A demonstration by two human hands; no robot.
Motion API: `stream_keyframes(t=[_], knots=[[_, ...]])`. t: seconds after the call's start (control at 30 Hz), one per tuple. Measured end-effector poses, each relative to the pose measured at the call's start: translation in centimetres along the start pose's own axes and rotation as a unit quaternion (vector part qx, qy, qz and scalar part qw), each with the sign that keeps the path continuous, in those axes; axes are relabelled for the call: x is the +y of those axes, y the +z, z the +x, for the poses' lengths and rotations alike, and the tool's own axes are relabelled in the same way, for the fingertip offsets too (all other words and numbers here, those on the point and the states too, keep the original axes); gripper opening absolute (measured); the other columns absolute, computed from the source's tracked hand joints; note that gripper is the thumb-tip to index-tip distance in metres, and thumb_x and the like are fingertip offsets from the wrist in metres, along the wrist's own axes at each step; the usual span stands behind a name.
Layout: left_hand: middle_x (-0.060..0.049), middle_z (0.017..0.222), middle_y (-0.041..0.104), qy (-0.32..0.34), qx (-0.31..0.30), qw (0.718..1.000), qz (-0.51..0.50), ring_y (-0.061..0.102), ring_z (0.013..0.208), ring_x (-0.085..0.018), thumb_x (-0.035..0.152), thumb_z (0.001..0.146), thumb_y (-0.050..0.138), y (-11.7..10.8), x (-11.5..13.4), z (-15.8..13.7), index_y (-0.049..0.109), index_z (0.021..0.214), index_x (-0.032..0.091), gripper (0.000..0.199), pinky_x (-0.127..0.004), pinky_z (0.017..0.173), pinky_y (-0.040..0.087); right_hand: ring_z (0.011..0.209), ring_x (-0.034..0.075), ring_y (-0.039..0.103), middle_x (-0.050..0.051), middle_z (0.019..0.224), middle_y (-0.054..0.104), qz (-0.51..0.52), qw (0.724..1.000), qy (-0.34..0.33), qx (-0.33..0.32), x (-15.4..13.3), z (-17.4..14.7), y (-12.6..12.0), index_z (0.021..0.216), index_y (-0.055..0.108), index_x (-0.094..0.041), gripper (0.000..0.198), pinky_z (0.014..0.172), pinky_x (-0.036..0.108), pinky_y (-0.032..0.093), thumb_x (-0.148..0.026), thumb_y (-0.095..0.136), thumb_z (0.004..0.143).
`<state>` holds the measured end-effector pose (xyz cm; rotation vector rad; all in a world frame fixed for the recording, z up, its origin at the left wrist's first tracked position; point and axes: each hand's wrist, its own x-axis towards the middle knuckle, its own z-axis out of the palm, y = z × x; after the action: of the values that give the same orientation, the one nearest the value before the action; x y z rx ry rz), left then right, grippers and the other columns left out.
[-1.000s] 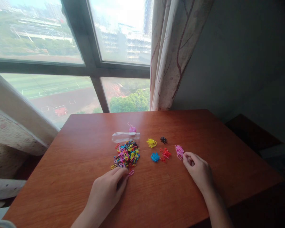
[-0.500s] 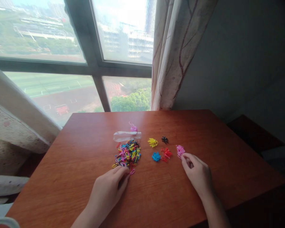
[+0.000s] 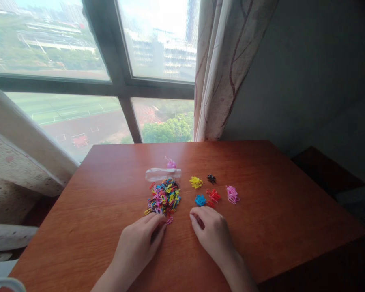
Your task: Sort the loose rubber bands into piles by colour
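Single head-worn camera looks forward and down from the wearer's side of the table (image 3: pixel 273 202), with left hand (image 3: pixel 140 241) and right hand (image 3: pixel 213 231) close at lower centre, window (image 3: pixel 119 90) farther off at upper left.

Indoor rm, prob. home, upper flr; exact rm type unclear. Evidence: lg window (image 3: pixel 119 88) w/ dark frame, patterned fabric curtains (image 3: pixel 223 69) either side, branch print on R one. View looks down on sports field (image 3: pixel 69 108), trees (image 3: pixel 170 129), bldgs (image 3: pixel 174 52) beyond. Wood-look table (image 3: pixel 109 227) nr window, plain wall (image 3: pixel 307 81) at R.
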<state>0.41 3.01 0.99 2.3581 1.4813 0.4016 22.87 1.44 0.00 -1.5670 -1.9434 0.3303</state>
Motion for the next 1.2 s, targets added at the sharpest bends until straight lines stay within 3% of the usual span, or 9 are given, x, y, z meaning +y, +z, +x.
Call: stream_keyframes(t=[0.2, 0.63, 1.2], knots=[[0.000, 0.089, 0.074, -0.022, 0.013, 1.000, -0.004, 0.070, 0.079, -0.017, 0.031, 0.094, 0.047, -0.3, 0.6, 0.4, 0.064, 0.092, 0.026, 0.018, -0.023, 0.065, 0.046, 0.068, 0.015, 0.057, -0.001, 0.073, 0.062, -0.009, 0.999, -0.011, -0.036, -1.4, 0.1, 1.0, 0.080, 0.061, -0.023, 0.015, 0.064, 0.025, 0.036, -0.012, 0.053, 0.088], [-0.001, 0.091, 0.075, -0.115, -0.050, 0.986, 0.107, 0.072, 0.083, -0.024, 0.030, 0.095, 0.044, -0.9, 3.4, 2.3, 0.061, 0.089, 0.025, 0.019, -0.026, 0.057, 0.037, 0.070, 0.016, 0.056, -0.001, 0.074, 0.062, 0.002, 0.999, -0.010, -0.045, -1.4, -0.4, 1.3, 0.081, 0.060, -0.023, 0.015, 0.065, 0.026, 0.035, -0.012, 0.053, 0.089], [-0.002, 0.096, 0.074, -0.153, -0.082, 0.976, 0.134, 0.071, 0.087, -0.024, 0.033, 0.096, 0.042, -1.3, 4.2, 2.9, 0.061, 0.091, 0.025, 0.021, -0.028, 0.060, 0.041, 0.073, 0.016, 0.055, -0.001, 0.077, 0.062, 0.021, 0.998, -0.003, -0.051, -1.2, -0.4, 1.5, 0.082, 0.060, -0.023, 0.015, 0.067, 0.026, 0.034, -0.011, 0.054, 0.089]])
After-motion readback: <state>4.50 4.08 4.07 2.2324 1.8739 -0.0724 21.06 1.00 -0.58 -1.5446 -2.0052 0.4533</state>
